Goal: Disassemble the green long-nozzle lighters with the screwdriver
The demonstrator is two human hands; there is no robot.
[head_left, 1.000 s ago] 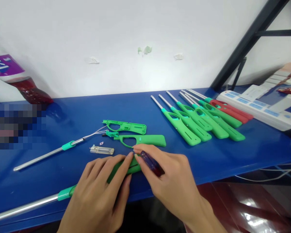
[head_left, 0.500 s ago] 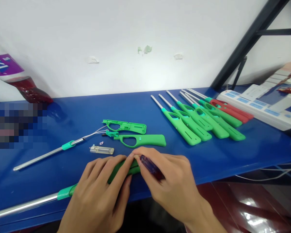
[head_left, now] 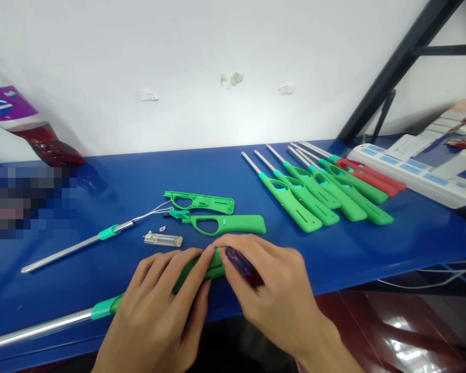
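The person's left hand [head_left: 159,305] lies over the green lighter [head_left: 186,274] at the front edge of the blue table [head_left: 140,176], its fingers clasping the handle, while the lighter's metal tube [head_left: 39,330] runs out to the left; the right hand [head_left: 279,290] grips a dark purple handle [head_left: 243,265], thumb and fingertips meeting the left index finger at the lighter's end; whatever tip the handle has is hidden by the fingers; just beyond the hands lie a clear fuel tank [head_left: 163,239], an open green half-shell [head_left: 205,202] and a second green shell [head_left: 241,224], with a loose metal tube [head_left: 68,253] wired near them; to the right, green lighters [head_left: 301,212] and red lighters [head_left: 368,176] rest beside a white power strip [head_left: 415,173]
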